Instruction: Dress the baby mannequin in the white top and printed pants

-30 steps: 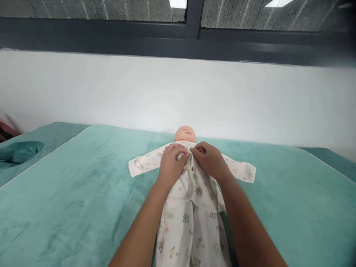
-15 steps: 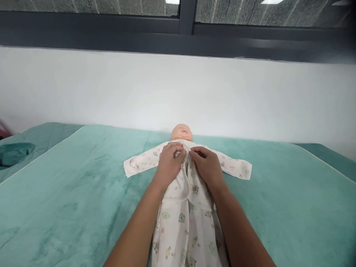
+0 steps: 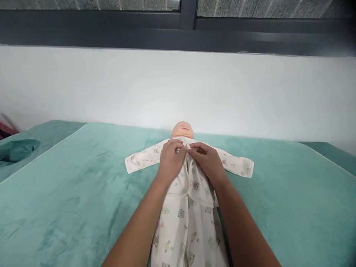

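A baby doll [image 3: 183,129] lies on its back, its head toward the wall. It wears a white printed baby jacket [image 3: 236,166] with both sleeves spread out to the sides. Below the jacket's hem, printed white cloth [image 3: 172,233] of the same pattern reaches toward me. My left hand [image 3: 172,157] pinches the jacket's front edge near the neck between thumb and finger. Close beside it, my right hand [image 3: 207,159] pinches the opposite edge, fingertips almost touching the left ones. Lower down, the jacket front hangs slightly parted. Whatever fastener sits between my fingertips is hidden.
A green plush cover [image 3: 83,185] spreads under the doll on both sides. Behind it rises a white wall [image 3: 178,85] below a dark window frame [image 3: 111,31]. Folded green fabric [image 3: 19,150] and a reddish object [image 3: 7,128] lie at the far left.
My hands have drawn closer together, bringing the two jacket edges nearer each other at the neck. The camera view has shifted slightly.
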The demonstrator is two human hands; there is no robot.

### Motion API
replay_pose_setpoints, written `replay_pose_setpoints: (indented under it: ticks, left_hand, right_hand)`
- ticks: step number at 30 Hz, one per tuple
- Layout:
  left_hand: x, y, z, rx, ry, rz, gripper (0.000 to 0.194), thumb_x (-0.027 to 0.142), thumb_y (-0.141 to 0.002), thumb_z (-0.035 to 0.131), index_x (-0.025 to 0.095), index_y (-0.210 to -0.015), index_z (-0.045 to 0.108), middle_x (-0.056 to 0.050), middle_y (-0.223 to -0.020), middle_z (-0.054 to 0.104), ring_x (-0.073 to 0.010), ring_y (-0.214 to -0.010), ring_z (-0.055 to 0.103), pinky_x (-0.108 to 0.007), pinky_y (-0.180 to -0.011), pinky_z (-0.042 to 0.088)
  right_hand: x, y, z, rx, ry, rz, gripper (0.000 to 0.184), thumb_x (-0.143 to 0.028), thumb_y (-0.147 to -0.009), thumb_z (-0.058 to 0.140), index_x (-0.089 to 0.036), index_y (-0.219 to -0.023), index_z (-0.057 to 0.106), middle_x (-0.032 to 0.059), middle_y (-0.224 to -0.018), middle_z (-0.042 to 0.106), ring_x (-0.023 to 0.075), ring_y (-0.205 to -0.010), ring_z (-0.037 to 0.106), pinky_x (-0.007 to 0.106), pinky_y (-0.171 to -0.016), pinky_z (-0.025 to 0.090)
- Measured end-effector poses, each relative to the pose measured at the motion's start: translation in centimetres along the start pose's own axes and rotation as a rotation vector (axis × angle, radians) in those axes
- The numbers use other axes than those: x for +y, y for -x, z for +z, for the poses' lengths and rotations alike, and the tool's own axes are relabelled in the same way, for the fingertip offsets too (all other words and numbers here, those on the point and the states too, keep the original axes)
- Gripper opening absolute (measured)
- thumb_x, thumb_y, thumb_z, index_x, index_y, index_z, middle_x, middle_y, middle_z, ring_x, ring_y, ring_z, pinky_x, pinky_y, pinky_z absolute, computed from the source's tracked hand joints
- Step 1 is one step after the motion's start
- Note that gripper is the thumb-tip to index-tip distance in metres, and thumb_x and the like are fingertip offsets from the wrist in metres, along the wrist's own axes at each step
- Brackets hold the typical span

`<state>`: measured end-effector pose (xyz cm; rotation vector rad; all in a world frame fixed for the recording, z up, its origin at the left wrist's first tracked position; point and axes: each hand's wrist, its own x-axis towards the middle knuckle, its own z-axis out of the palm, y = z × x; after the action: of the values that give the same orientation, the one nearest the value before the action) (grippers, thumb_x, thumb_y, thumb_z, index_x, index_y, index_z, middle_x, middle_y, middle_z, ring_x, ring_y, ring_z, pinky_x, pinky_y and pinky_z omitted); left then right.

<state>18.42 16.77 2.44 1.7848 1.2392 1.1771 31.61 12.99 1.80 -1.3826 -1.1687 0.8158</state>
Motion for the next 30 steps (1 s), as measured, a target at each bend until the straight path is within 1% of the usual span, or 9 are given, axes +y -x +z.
replay_pose_setpoints:
  ticks: [3, 6, 10, 13, 15, 17, 19, 22, 30]
  left_hand:
    - [0.0, -0.1, -0.1, -0.021, 0.016, -0.017, 0.014, 0.024, -0.084, 0.057, 0.021, -0.073, 0.065, -0.004, -0.113, 0.065, -0.0215, -0.114, 0.056, -0.039, -0.104, 0.038]
    - [0.1, -0.1, -0.2, -0.057, 0.047, -0.041, 0.023, 0.030, -0.086, 0.055, 0.022, -0.068, 0.066, -0.003, -0.115, 0.064, -0.0214, -0.113, 0.056, -0.037, -0.102, 0.040]
    - [0.3, 0.0, -0.3, -0.071, 0.067, -0.070, 0.023, 0.037, -0.081, 0.064, 0.023, -0.064, 0.068, -0.003, -0.116, 0.063, -0.0226, -0.111, 0.058, -0.037, -0.101, 0.042]
    - [0.2, 0.0, -0.3, -0.073, 0.126, -0.110, 0.017, 0.030, -0.079, 0.062, 0.023, -0.065, 0.070, -0.002, -0.120, 0.062, -0.0215, -0.109, 0.059, -0.035, -0.097, 0.045]
    - [0.1, 0.0, -0.5, -0.087, 0.200, -0.147, 0.017, 0.027, -0.080, 0.060, 0.022, -0.066, 0.070, -0.002, -0.122, 0.061, -0.0210, -0.108, 0.059, -0.033, -0.092, 0.047]
    - [0.0, 0.0, -0.7, -0.116, 0.271, -0.179, 0.016, 0.028, -0.079, 0.060, 0.022, -0.068, 0.070, -0.002, -0.123, 0.061, -0.0209, -0.107, 0.060, -0.032, -0.087, 0.049]
    - [0.0, 0.0, -0.9, -0.142, 0.317, -0.198, 0.013, 0.028, -0.078, 0.062, 0.021, -0.069, 0.069, -0.002, -0.125, 0.060, -0.0210, -0.106, 0.060, -0.031, -0.084, 0.049]
    - [0.0, 0.0, -1.1, -0.158, 0.351, -0.200, 0.011, 0.026, -0.076, 0.063, 0.021, -0.067, 0.068, -0.002, -0.126, 0.059, -0.0217, -0.108, 0.058, -0.032, -0.088, 0.047]
    - [-0.1, -0.1, -1.1, -0.194, 0.327, -0.186, 0.014, 0.027, -0.077, 0.062, 0.018, -0.066, 0.063, -0.004, -0.127, 0.057, -0.0225, -0.109, 0.057, -0.034, -0.092, 0.044]
  right_hand:
    - [-0.2, 0.0, 0.0, -0.032, 0.071, -0.025, 0.029, -0.041, -0.074, 0.067, -0.020, -0.093, 0.067, -0.0009, -0.071, 0.064, 0.0152, -0.068, 0.058, 0.026, -0.064, 0.043]
    - [-0.4, 0.0, 0.1, -0.035, 0.148, -0.031, 0.027, -0.038, -0.073, 0.067, -0.021, -0.093, 0.063, -0.0012, -0.072, 0.065, 0.0156, -0.067, 0.058, 0.026, -0.062, 0.043]
    - [-0.7, 0.2, 0.3, -0.039, 0.221, -0.049, 0.021, -0.034, -0.072, 0.064, -0.023, -0.090, 0.061, -0.0017, -0.074, 0.066, 0.0156, -0.068, 0.059, 0.026, -0.062, 0.043]
    - [-0.8, 0.2, 0.2, -0.085, 0.180, -0.042, 0.026, -0.034, -0.071, 0.067, -0.024, -0.094, 0.059, -0.0032, -0.072, 0.063, 0.0144, -0.065, 0.056, 0.025, -0.059, 0.041]
    - [-0.8, 0.1, -0.1, -0.143, 0.094, -0.039, 0.032, -0.036, -0.071, 0.069, -0.024, -0.098, 0.059, -0.0048, -0.069, 0.059, 0.0130, -0.062, 0.052, 0.024, -0.057, 0.039]
    - [-0.6, 0.0, -0.4, -0.177, -0.009, -0.029, 0.030, -0.039, -0.073, 0.068, -0.023, -0.097, 0.060, -0.0060, -0.066, 0.054, 0.0109, -0.059, 0.048, 0.023, -0.055, 0.036]
    - [-0.5, -0.2, -0.5, -0.168, -0.075, -0.010, 0.025, -0.040, -0.077, 0.065, -0.022, -0.094, 0.062, -0.0063, -0.064, 0.051, 0.0092, -0.056, 0.043, 0.022, -0.053, 0.033]
    - [-0.2, -0.3, -0.5, -0.130, -0.059, 0.002, 0.022, -0.038, -0.076, 0.066, -0.020, -0.088, 0.064, -0.0056, -0.064, 0.051, 0.0086, -0.055, 0.041, 0.022, -0.052, 0.030]
    - [0.1, -0.7, -0.3, -0.092, -0.033, 0.052, 0.018, -0.037, -0.076, 0.063, -0.020, -0.080, 0.065, -0.0042, -0.065, 0.054, 0.0092, -0.056, 0.041, 0.023, -0.053, 0.030]
